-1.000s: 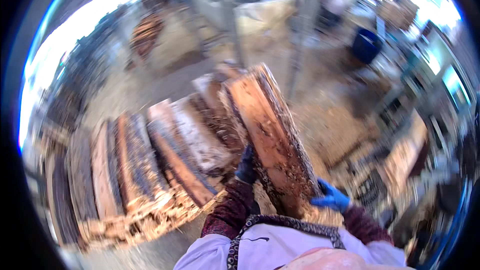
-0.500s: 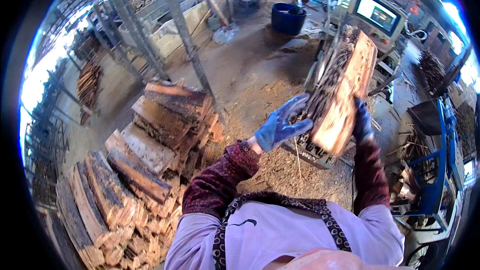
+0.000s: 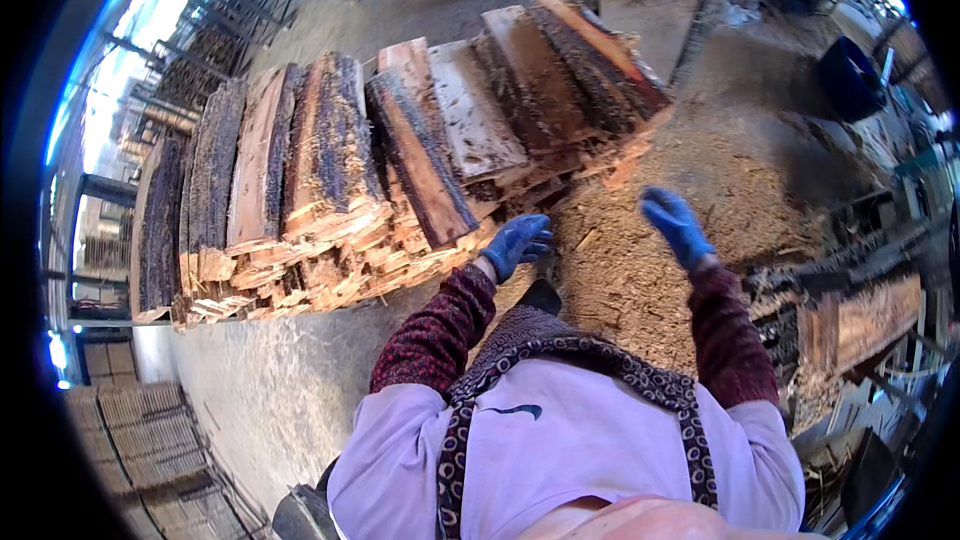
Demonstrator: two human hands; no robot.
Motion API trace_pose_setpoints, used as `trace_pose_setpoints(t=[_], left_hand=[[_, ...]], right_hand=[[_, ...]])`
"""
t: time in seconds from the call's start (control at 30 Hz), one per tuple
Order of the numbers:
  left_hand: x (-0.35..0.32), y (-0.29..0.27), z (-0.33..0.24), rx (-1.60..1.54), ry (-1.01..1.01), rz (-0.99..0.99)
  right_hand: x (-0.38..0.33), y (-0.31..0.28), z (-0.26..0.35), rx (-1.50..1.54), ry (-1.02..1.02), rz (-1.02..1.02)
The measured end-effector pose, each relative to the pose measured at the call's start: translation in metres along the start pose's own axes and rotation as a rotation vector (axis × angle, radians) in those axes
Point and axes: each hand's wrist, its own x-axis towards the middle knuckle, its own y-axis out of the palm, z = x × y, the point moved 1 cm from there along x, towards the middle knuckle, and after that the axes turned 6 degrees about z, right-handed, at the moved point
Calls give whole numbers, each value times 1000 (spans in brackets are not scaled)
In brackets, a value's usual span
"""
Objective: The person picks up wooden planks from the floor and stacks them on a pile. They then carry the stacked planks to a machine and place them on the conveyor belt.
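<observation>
Slabs of rough brown wood with dark bark [image 3: 330, 140] lie side by side in a wide, bumpy pile, in front of the person and to the left. The left hand in a blue glove [image 3: 517, 243] is near the pile's front edge, fingers loosely bent and apart, with nothing in them. The right hand in a blue glove [image 3: 677, 228] is well apart from the pile, above yellow-brown sawdust [image 3: 640, 305]. Its fingers look stretched out and close together, and it holds nothing that shows.

One narrow orange-brown slab with dark edges [image 3: 425, 170] lies slanted on top, its near end poking out. A bump could make it slide off onto a foot. The split, jagged ends could poke a glove, and loose sawdust could make a shoe slip.

Past the pile's right end, a grey post [image 3: 708, 5] blocks part of the way. A round dark blue tub [image 3: 850, 78] is farther off. On the right, a thick pale brown slab [image 3: 870, 320] by dark metal parts gets in the way. Stacked bundles of thin brown strips [image 3: 140, 430] are at the lower left.
</observation>
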Motion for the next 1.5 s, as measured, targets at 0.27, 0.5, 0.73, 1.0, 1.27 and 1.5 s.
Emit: trace_pose_setpoints(t=[0.27, 0.5, 0.73, 1.0, 1.27, 1.5], left_hand=[[1, -69, -87, -212, 214, 176], [56, -164, -170, -394, 348, -211], [89, -208, -174, -515, 406, -275], [145, -83, -164, -915, 124, 413], [160, 78, -111, -886, 268, 655], [38, 404, -94, -387, -64, 1391]], right_hand=[[188, 299, -27, 1531, 966, 790], [231, 362, -3, 1931, 892, 199], [262, 206, 75, 902, 572, -7], [95, 35, 141, 402, 278, -91], [-145, 2, 121, -16, 148, -90], [-279, -48, 42, 665, 90, -527]])
